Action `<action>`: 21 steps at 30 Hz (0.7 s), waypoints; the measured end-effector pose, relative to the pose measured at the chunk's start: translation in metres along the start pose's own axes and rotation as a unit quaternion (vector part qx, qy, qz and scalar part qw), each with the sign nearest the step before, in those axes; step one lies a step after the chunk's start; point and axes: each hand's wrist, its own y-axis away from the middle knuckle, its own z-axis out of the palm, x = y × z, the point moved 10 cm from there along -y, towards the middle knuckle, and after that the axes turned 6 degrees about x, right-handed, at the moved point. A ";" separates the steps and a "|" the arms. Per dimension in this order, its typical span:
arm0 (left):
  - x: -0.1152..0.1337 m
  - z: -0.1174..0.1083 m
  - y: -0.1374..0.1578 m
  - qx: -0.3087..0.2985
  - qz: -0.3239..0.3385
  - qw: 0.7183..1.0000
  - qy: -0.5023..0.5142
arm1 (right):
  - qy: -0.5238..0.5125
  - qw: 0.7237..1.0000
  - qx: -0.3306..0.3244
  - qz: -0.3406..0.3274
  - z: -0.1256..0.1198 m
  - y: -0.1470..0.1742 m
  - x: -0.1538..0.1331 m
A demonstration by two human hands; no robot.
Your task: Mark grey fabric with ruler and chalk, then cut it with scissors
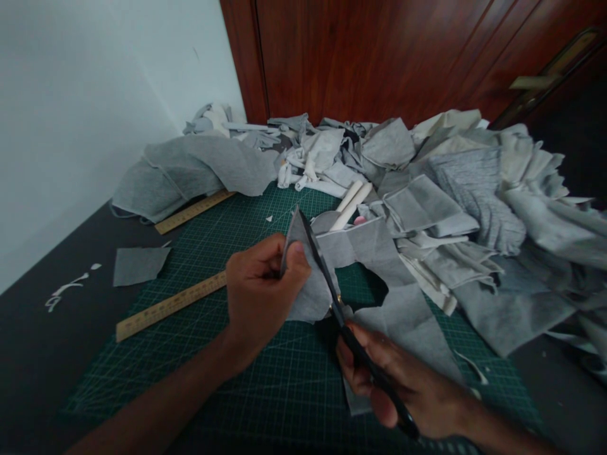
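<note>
Between thumb and fingers, my left hand pinches a small piece of grey fabric above the cutting mat. My right hand is wrapped round the black handles of a pair of scissors. The blades point up and away, lying along the right edge of the held fabric, close to my left thumb. Below and to the right, a larger grey fabric piece with a ragged hole lies on the mat. How far the blades are apart is hard to make out.
A green cutting mat covers much of the dark table. Two wooden rulers lie on the left, near a grey scrap. Heaped fabric lines the back and right, before a wooden door. White rolls lie mid-table.
</note>
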 end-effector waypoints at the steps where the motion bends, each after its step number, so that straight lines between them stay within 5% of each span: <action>1: 0.000 0.000 0.000 0.000 0.000 1.000 0.000 | 0.006 1.000 0.003 0.000 -0.001 0.000 -0.001; 21: 0.001 -0.001 0.000 0.001 0.004 1.000 0.000 | -0.018 0.999 0.007 -0.037 0.001 -0.002 -0.006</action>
